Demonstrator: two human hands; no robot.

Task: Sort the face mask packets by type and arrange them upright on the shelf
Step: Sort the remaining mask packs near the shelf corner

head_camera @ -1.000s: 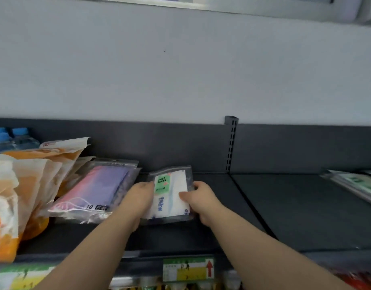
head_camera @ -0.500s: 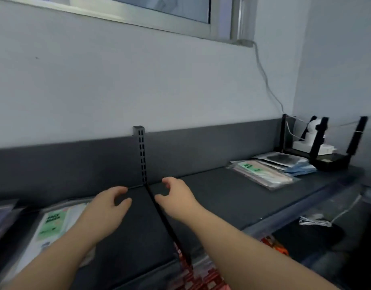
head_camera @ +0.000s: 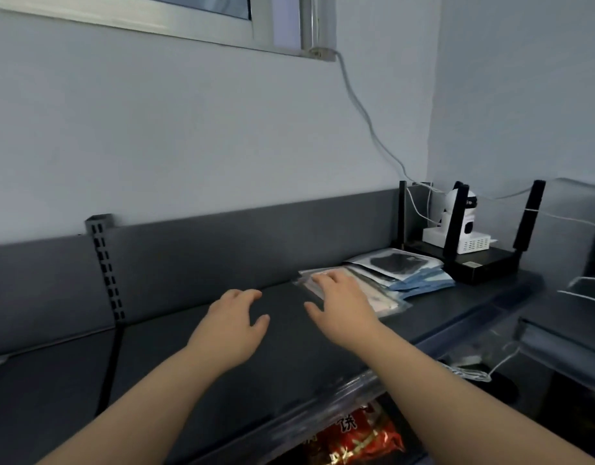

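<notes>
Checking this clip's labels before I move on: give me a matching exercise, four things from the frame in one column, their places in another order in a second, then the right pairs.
Things
1. left hand
2. right hand
3. router
4. red snack packet

Places
A. below the front edge of the shelf
B. fingers reaching onto the flat pile of mask packets
C. over bare shelf, holding nothing
D. at the shelf's far right end, next to the pile

Pairs: 1-C, 2-B, 3-D, 4-A
</notes>
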